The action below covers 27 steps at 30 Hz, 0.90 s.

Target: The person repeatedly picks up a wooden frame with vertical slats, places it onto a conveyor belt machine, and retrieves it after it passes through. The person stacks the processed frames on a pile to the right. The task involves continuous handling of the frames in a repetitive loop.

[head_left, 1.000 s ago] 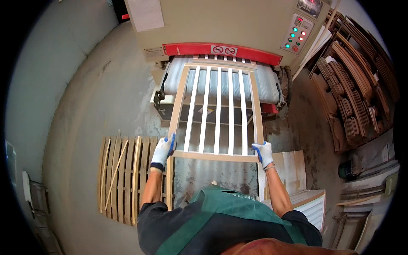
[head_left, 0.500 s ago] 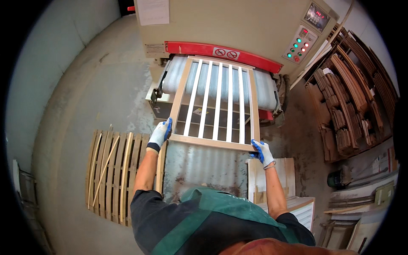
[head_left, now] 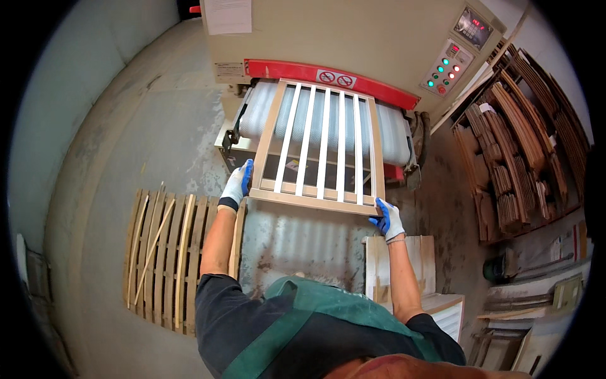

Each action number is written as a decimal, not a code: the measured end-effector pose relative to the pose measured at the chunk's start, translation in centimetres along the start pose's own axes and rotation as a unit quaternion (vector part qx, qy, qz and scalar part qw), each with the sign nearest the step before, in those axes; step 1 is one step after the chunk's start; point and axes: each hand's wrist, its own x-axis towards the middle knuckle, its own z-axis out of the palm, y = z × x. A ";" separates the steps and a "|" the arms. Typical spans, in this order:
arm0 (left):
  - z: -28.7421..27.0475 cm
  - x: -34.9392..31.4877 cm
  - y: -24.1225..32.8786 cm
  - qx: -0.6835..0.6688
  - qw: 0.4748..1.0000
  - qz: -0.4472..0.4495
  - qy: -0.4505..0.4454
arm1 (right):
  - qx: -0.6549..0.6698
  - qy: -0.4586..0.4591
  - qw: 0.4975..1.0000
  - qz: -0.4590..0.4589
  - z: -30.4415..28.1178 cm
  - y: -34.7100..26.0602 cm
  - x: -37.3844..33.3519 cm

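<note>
A slatted wooden frame (head_left: 315, 200), with bare-wood edges and several white slats, stretches out in front of me. Its far end rests on the light conveyor belt (head_left: 394, 136) at the mouth of the machine, and its near end juts over the floor. Gloved in white and blue, my left hand (head_left: 238, 181) grips the near left corner. At the near right corner my right hand (head_left: 387, 219), in a matching glove, has its fingers around the edge. Just beyond the near rail a second pale rail shows between the slats.
The beige machine (head_left: 347, 31) has a red guard bar (head_left: 284, 68) above the belt and a lit control panel (head_left: 447, 66). A wooden pallet (head_left: 167, 265) with loose strips lies left. White panels (head_left: 413, 259) stand by my right arm. Stacked wooden pieces (head_left: 505, 145) fill a rack further right.
The frame has moved slightly forward onto the belt, its near end now further from me. Both hands have gone forward with it, still gripping the corners.
</note>
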 end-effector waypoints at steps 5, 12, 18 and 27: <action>0.1 -2.5 1.6 0.000 0.998 -0.004 -0.055 | -0.007 -0.006 1.000 0.005 -0.9 2.0 0.3; -2.5 -4.8 -2.2 0.093 0.990 0.061 -0.087 | -0.031 -0.018 0.999 -0.023 -0.8 2.1 -2.7; -2.4 -13.4 -1.0 0.310 0.921 0.221 -0.087 | -0.001 0.006 1.000 -0.007 -3.9 4.4 -8.2; -1.2 -20.4 2.6 0.043 0.998 -0.008 -0.054 | 0.004 0.050 0.999 0.010 -5.9 6.9 -13.6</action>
